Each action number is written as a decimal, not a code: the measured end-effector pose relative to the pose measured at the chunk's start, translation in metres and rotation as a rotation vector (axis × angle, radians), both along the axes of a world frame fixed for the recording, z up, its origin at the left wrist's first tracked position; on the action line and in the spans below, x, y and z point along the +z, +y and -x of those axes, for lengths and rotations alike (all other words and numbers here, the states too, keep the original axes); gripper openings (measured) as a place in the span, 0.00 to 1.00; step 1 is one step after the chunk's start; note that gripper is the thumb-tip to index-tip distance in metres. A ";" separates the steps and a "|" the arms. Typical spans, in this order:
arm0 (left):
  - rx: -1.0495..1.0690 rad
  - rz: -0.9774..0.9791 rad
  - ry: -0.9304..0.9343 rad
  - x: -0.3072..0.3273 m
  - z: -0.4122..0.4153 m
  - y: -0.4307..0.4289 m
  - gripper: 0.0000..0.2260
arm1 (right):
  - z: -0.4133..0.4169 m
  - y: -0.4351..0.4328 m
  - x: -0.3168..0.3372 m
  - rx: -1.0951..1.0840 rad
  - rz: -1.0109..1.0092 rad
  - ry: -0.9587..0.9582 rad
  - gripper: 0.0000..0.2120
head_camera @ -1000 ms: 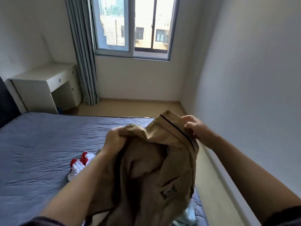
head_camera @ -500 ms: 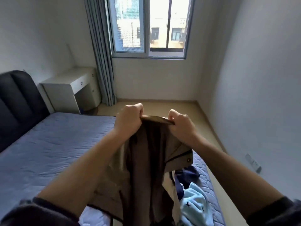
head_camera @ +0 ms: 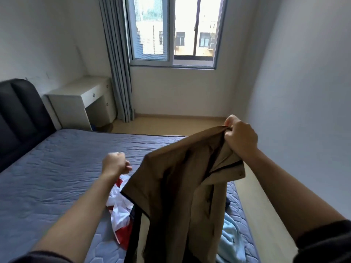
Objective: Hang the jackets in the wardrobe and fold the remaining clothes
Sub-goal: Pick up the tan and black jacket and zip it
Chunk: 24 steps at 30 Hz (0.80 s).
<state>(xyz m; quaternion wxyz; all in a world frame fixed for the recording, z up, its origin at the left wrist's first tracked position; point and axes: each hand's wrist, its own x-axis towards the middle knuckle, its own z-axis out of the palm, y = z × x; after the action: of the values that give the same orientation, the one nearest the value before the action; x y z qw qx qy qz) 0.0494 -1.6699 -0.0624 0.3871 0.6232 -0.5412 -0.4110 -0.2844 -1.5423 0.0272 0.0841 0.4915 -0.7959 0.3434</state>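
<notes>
The right hand [head_camera: 240, 137] grips the tan jacket [head_camera: 176, 186] by a bunched fold at its top edge, holding it up over the right side of the bed [head_camera: 47, 177] so the cloth hangs down. The left hand [head_camera: 115, 165] is curled into a fist with nothing in it, just left of the jacket and apart from it. A red and white garment [head_camera: 121, 215] and a light blue garment [head_camera: 230, 238] lie on the bed below

Bare forearms, dark charcoal sleeves [head_camera: 322, 242] — fuzzy-edged — ending near the elbows, two bare hands [head_camera: 240, 137]
</notes>
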 end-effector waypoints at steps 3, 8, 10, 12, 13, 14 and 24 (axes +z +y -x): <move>-0.089 0.145 -0.107 0.012 -0.011 -0.007 0.15 | 0.013 0.015 -0.005 0.039 -0.012 0.008 0.11; -0.493 0.154 -0.461 0.000 0.045 0.027 0.11 | -0.006 0.022 -0.002 0.067 0.014 -0.015 0.09; -0.634 0.169 -0.439 -0.009 0.067 0.042 0.13 | -0.010 0.026 0.001 0.079 0.011 -0.011 0.09; -0.865 0.124 -0.355 -0.014 0.084 0.058 0.22 | -0.010 0.032 0.002 0.072 0.028 -0.012 0.09; -0.944 0.118 -0.332 -0.016 0.091 0.067 0.23 | -0.010 0.035 0.003 0.063 0.040 -0.017 0.10; -0.974 0.136 -0.276 -0.018 0.097 0.076 0.23 | -0.009 0.037 0.004 0.052 0.052 -0.027 0.10; -0.788 0.461 -0.497 -0.027 0.155 0.124 0.16 | -0.010 0.036 -0.001 0.031 0.055 -0.166 0.09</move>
<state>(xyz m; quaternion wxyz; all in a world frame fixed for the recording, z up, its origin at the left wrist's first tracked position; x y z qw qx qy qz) -0.1058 -1.5457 -0.0892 0.1902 0.3495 -0.8867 -0.2352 -0.2746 -1.5062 0.0263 0.0260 0.4709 -0.7828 0.4059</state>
